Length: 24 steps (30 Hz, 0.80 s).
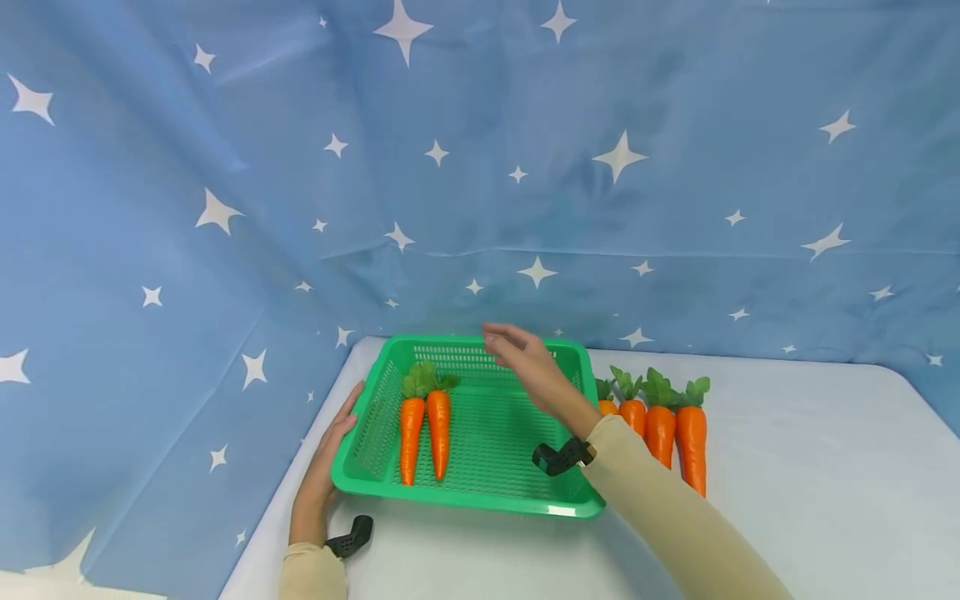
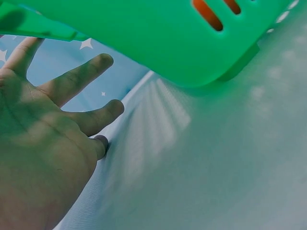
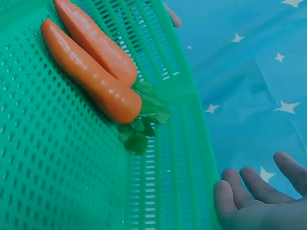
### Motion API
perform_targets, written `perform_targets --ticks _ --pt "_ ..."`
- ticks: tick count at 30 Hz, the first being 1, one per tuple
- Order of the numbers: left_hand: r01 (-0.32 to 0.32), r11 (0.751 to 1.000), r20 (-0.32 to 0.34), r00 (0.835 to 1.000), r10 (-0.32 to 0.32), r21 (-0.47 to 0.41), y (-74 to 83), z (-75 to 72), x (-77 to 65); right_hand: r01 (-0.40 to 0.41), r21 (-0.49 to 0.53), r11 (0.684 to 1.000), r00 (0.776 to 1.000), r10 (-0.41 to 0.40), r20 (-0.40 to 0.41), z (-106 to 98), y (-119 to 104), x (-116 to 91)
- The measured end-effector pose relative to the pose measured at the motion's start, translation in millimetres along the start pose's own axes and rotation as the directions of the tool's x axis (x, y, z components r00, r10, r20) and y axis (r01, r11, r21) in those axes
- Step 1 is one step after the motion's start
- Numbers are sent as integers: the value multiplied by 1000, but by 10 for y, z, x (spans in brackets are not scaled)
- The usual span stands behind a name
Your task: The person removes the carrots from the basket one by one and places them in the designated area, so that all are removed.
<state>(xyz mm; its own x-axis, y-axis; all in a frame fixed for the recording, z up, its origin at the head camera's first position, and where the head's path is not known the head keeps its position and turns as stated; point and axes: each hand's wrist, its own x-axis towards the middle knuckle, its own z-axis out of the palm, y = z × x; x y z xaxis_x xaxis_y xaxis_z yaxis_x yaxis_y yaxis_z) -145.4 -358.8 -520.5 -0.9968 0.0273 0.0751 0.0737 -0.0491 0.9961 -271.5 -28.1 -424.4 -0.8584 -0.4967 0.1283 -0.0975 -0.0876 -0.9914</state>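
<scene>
Two orange carrots (image 1: pixel 424 433) with leafy green tops lie side by side at the left inside a green plastic basket (image 1: pixel 480 498). My left hand (image 1: pixel 330 450) is at the basket's left side. In the left wrist view, the fingers of that hand (image 2: pixel 43 129) are spread, one reaching up to the green rim. Over the right back part of the basket is my right hand (image 1: pixel 528 362), holding nothing. The right wrist view shows this hand (image 3: pixel 261 201) with its fingers loosely extended near the rim, apart from the carrots (image 3: pixel 91 72).
Several more carrots (image 1: pixel 660 433) lie in a row on the white table (image 1: pixel 810 467), right of the basket and partly hidden by my right forearm. A blue cloth (image 1: pixel 480 200) with white stars hangs behind the table and along its left side.
</scene>
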Motion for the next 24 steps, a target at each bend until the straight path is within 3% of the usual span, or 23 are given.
perform_targets --ticks 8,15,24 --pt "-8 1000 -38 999 7 -15 -41 28 -25 -62 0 998 997 62 38 111 109 95" --pt "-7 999 -13 1000 6 -50 -47 38 -12 -121 12 993 991 120 60 205 194 124" --pt "-14 998 -5 1000 13 -62 -3 26 -9 -135 26 991 988 132 79 293 304 158"
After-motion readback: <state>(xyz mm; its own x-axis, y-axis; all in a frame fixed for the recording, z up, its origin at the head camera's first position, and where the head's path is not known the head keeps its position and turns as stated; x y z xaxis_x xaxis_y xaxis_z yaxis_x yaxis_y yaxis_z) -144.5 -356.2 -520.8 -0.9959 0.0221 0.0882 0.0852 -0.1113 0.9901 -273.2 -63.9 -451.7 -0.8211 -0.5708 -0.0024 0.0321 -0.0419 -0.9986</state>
